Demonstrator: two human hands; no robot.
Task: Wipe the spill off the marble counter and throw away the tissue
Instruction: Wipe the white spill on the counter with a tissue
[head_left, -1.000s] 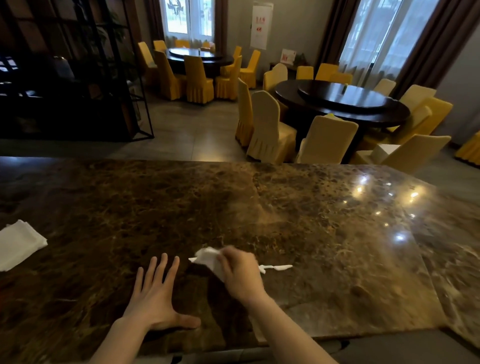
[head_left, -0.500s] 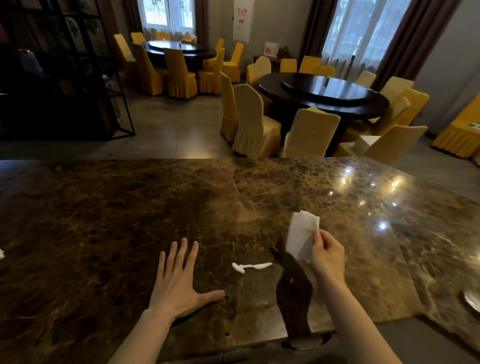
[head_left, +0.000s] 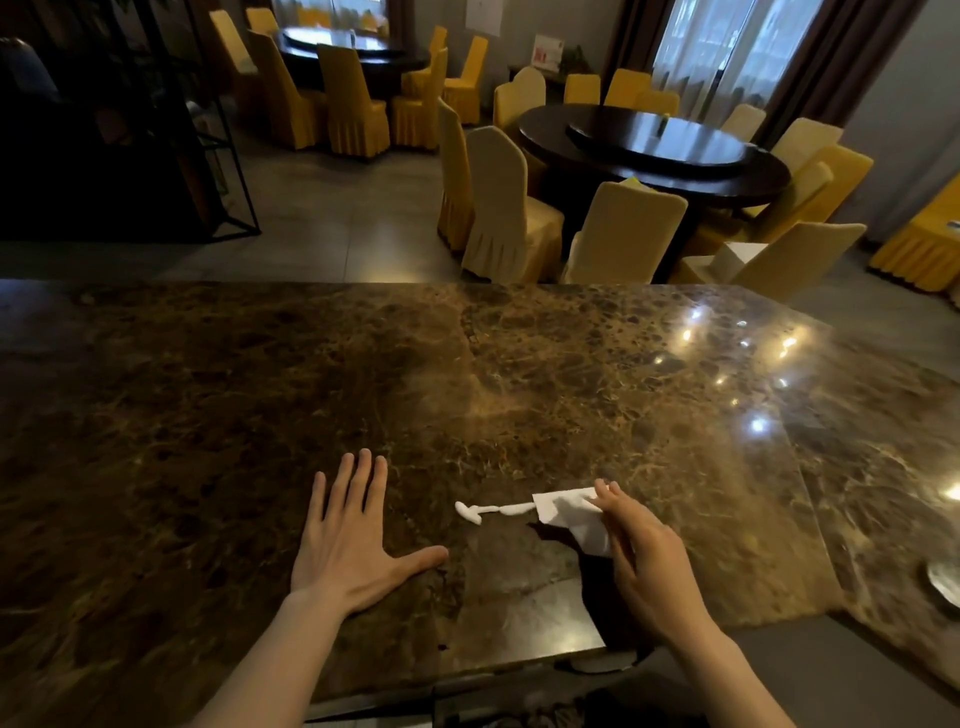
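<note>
Two hands: both bare, reaching in from the near edge over the polished brown marble counter (head_left: 519, 374).
Left hand (head_left: 345, 540): lies flat, palm down on the stone, fingers straight and close together, thumb spread out toward the right; it holds nothing.
Right hand (head_left: 649, 561): fingers curled and closed on the folded white paper tissue (head_left: 574, 512), pinching it between thumb and fingertips; the thumb itself is mostly hidden behind the hand.
Tissue: its free corner points left and sits low over the counter, apparently touching the stone at the right end of the spill, though contact is hard to confirm.
Spill: thin white streak of liquid (head_left: 488, 510) lying on the counter between the two hands, with a rounder blob at its left end, near the left thumb but apart from it.
Beyond the counter: dark round dining table (head_left: 654, 150) ringed by yellow fabric-covered chairs (head_left: 498, 208).
</note>
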